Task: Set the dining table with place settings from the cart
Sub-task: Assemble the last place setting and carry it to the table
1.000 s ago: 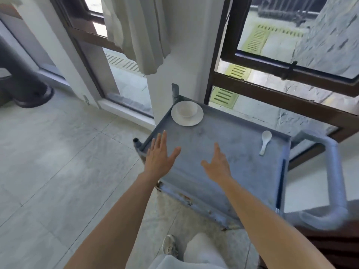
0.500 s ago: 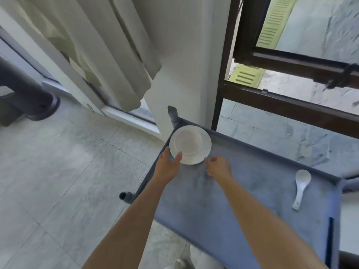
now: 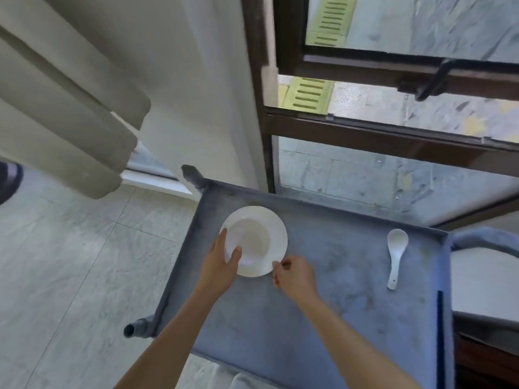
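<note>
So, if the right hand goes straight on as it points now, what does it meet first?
The white plate: the right hand points toward it and seems to pinch its near rim. Further on, probably the bowl standing on the plate.

The cart [image 3: 337, 290] top has a big bare patch between the plate [image 3: 278, 234] and the spoon [image 3: 396, 254], and more bare room nearer the person. A low raised edge [image 3: 179, 262] runs round it. The white wall [image 3: 219, 108] and brown window frame [image 3: 365, 133] stand close behind the far side. The left hand [image 3: 219, 265] and right hand [image 3: 295, 276] hold the plate's near edge; its far edge is free.
</note>
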### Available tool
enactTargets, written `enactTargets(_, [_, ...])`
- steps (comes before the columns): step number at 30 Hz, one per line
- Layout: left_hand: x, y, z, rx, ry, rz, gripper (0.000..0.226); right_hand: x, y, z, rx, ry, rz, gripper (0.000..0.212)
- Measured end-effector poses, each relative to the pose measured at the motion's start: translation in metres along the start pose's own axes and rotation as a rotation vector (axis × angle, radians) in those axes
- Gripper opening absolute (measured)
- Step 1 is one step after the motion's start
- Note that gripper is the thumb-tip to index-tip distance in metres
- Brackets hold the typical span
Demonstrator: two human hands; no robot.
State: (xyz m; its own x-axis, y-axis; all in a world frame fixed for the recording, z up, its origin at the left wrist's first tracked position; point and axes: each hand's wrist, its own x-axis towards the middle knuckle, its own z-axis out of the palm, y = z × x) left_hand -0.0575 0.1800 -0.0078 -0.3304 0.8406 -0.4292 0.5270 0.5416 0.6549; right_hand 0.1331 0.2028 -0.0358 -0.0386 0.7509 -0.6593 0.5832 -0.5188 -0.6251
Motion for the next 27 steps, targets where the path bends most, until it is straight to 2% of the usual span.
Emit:
enactTargets(8, [-0.071, -0.008, 0.06, 0.186, -0.22, 0.254, 0.079, -0.08, 0.098, -0.042, -0.155, 0.033, 0.044, 0.027])
enactTargets(10, [-0.083, -0.009, 0.066, 0.206, -0.256, 0.325, 0.083, -0.082, 0.109, -0.065, -0.131, 0.183, 0.07, 0.026])
enactTargets(12, [-0.089, -0.008, 0.069, 0.189, -0.276, 0.344, 0.088, -0.071, 0.111, -0.096, -0.057, 0.426, 0.053, 0.016])
enactTargets(14, [-0.091, -0.006, 0.069, 0.167, -0.275, 0.337, 0.093, -0.051, 0.106, -0.125, -0.066, 0.572, 0.063, 0.031])
enactTargets(16, [-0.09, -0.007, 0.067, 0.179, -0.286, 0.378, 0.104, -0.033, 0.1, -0.144, -0.076, 0.627, 0.126, 0.044])
enactTargets(19, [-0.089, -0.011, 0.065, 0.208, -0.324, 0.438, 0.121, -0.018, 0.102, -0.153, -0.046, 0.629, 0.191, 0.037])
enactTargets(22, [-0.086, -0.013, 0.061, 0.235, -0.336, 0.428, 0.123, -0.023, 0.103, -0.15, 0.064, 0.562, 0.207, 0.029])
enactTargets(27, [-0.086, -0.007, 0.061, 0.281, -0.305, 0.45, 0.114, -0.083, 0.088, -0.109, 0.229, 0.411, 0.033, 0.018])
